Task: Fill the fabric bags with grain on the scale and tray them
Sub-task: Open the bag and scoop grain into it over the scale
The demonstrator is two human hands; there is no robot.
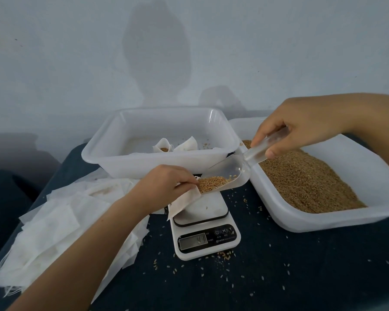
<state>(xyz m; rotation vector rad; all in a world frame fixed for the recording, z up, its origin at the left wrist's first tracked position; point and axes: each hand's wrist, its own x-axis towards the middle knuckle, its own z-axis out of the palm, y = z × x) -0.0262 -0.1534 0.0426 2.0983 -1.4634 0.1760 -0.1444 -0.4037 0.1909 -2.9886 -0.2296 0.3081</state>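
My left hand (166,181) pinches the mouth of a white fabric bag (184,202) held tilted over the platform of a white digital scale (206,223). My right hand (301,133) grips the handle of a clear plastic scoop (230,173). Brown grain lies in the scoop's front end, which touches the bag's mouth. To the right, a white tub (350,221) holds a bed of grain (305,182). Behind the scale stands a white tray (112,162) with two filled bags (164,148) inside.
A loose heap of empty white fabric bags (61,225) covers the left side of the dark blue cloth (279,265). Spilled grains are scattered around the scale and across the cloth. A pale wall rises right behind the tray and tub.
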